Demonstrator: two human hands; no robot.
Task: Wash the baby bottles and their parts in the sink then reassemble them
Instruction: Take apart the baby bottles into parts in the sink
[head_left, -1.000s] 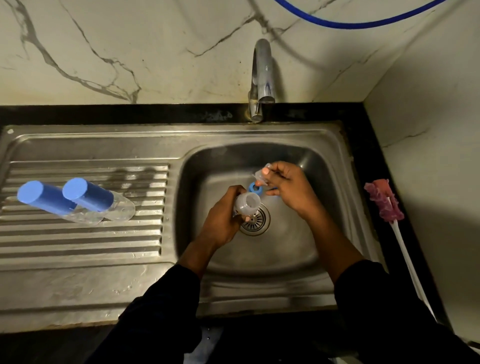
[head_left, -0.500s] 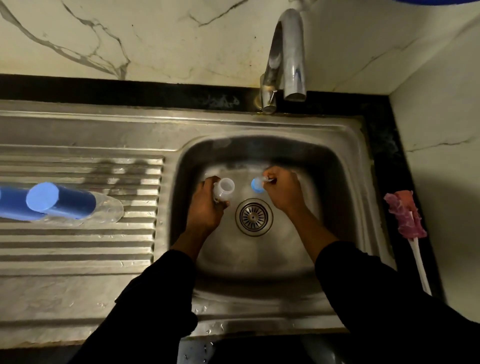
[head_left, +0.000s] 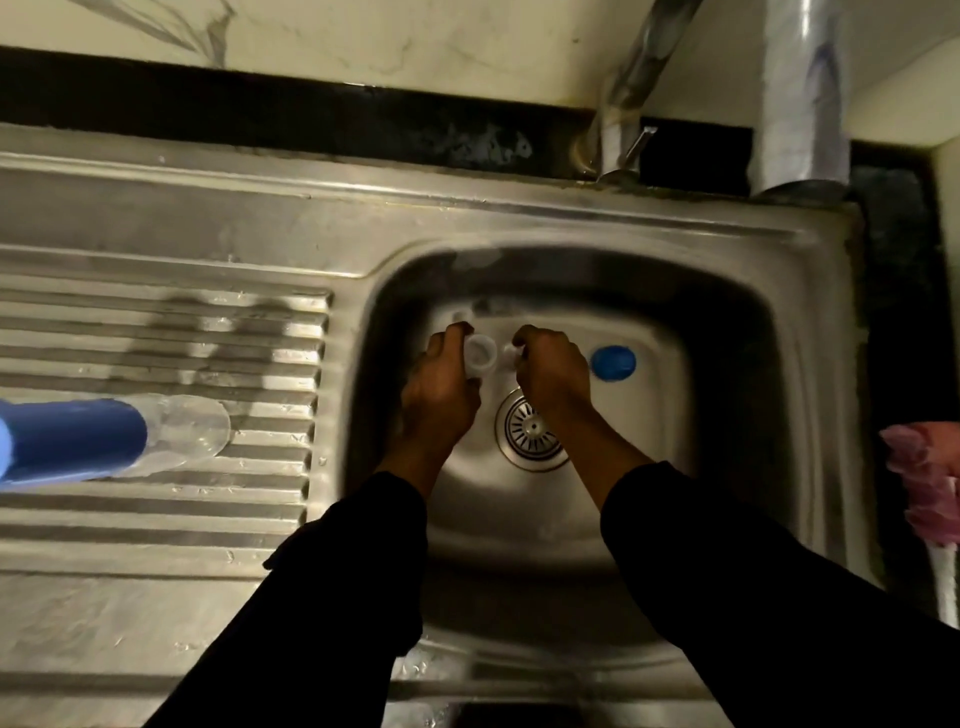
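Observation:
Both hands work low inside the steel sink basin (head_left: 727, 322). My left hand (head_left: 441, 384) grips a small clear baby bottle (head_left: 480, 356) with its open mouth turned up. My right hand (head_left: 550, 374) pinches a small clear part (head_left: 511, 353) right beside that mouth. A blue ring (head_left: 613, 362) lies alone on the basin floor, just right of my right hand. On the draining board (head_left: 156, 519) at the left lies another clear bottle with a blue cap (head_left: 78, 439), partly cut off by the frame edge.
The round drain strainer (head_left: 524, 431) sits between my wrists. The tap (head_left: 800, 93) rises at the back right, over the basin's far edge. A pink-headed bottle brush (head_left: 930, 483) lies on the black counter at the right.
The blue ring has left my right hand and now lies on the basin floor. My right hand has moved left to the bottle mouth. The camera has come closer and lower.

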